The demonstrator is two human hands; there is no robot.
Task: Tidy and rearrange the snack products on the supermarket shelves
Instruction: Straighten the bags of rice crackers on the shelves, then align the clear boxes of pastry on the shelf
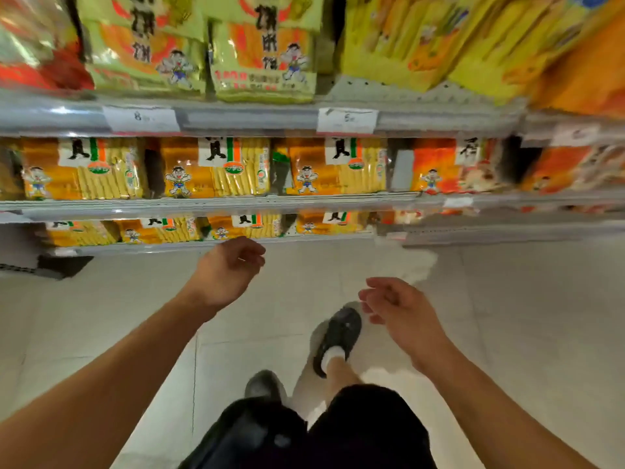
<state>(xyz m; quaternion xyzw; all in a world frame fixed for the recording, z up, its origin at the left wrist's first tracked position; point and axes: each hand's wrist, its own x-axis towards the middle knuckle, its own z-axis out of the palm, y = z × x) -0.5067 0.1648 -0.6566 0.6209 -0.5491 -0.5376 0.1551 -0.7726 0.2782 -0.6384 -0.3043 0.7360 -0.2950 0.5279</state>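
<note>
Fingers loosely curled, holding nothing: left hand (230, 265), right hand (399, 308) | shelves (236, 206) hold snack packs (216, 167) upright

Upper frame: top shelf (250, 115) carries green-yellow snack bags (263, 59); yellow packs (399, 38) lean at upper right. Two price tags (347, 120) on its edge. Middle shelf (216, 205): row of orange-yellow packs (216, 167) standing face out, redder packs (443, 165) toward the right. Lowest shelf holds more of the orange-yellow kind. Centre frame: left hand (230, 269) and right hand (399, 308) both hang over the pale tiled floor (101, 316), fingers loosely curled, holding nothing. Dark shoe (338, 336) below centre.
</note>
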